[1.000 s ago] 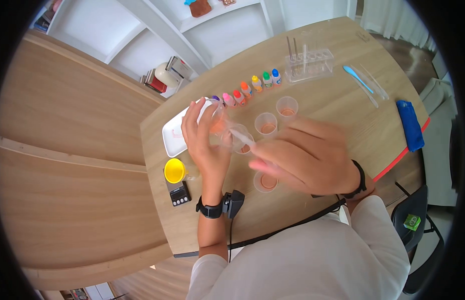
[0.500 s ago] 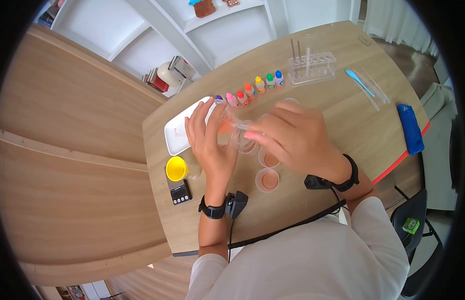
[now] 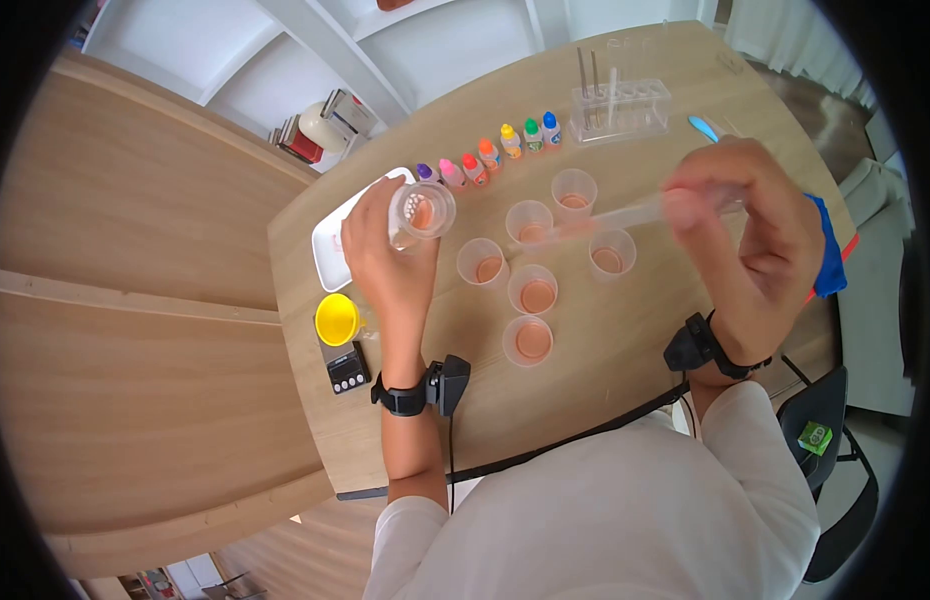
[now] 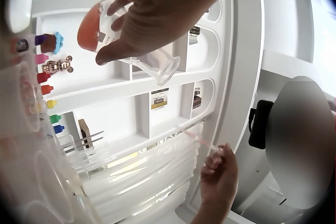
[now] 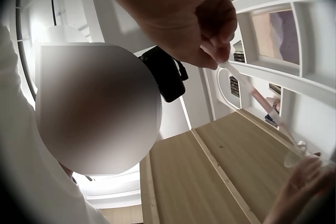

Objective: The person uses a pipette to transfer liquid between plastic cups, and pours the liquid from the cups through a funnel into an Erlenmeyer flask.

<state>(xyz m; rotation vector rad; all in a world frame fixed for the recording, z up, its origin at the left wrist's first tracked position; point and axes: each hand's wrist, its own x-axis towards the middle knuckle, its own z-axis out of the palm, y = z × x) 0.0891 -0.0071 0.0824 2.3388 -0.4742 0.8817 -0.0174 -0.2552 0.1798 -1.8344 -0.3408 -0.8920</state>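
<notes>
My left hand [image 3: 385,250] grips a clear conical flask [image 4: 157,64] with orange-red liquid in its bottom. Seen from my head, the flask's round mouth faces up, near the white tray [image 3: 328,262]. My right hand [image 3: 755,240] pinches a clear plastic dropper [image 3: 610,217] at its bulb end, off to the right. The dropper is blurred, points left over the cups and, in the right wrist view, shows pinkish liquid in its stem. Below it, several clear plastic cups [image 3: 532,312] with a little orange-pink liquid stand on the table [image 3: 425,440].
A row of dye bottles [image 3: 488,155] with coloured caps runs along the back. Behind on the right stands a clear test tube rack [image 3: 620,125]. A yellow cup [image 3: 337,319] and a small black scale [image 3: 347,370] are at left; a blue pouch [image 3: 831,255] lies at right.
My right hand has drawn the dropper away from the flask and swung to the right. My left hand still holds the flask, its mouth turned more toward the head camera. Cups formerly covered now show.
</notes>
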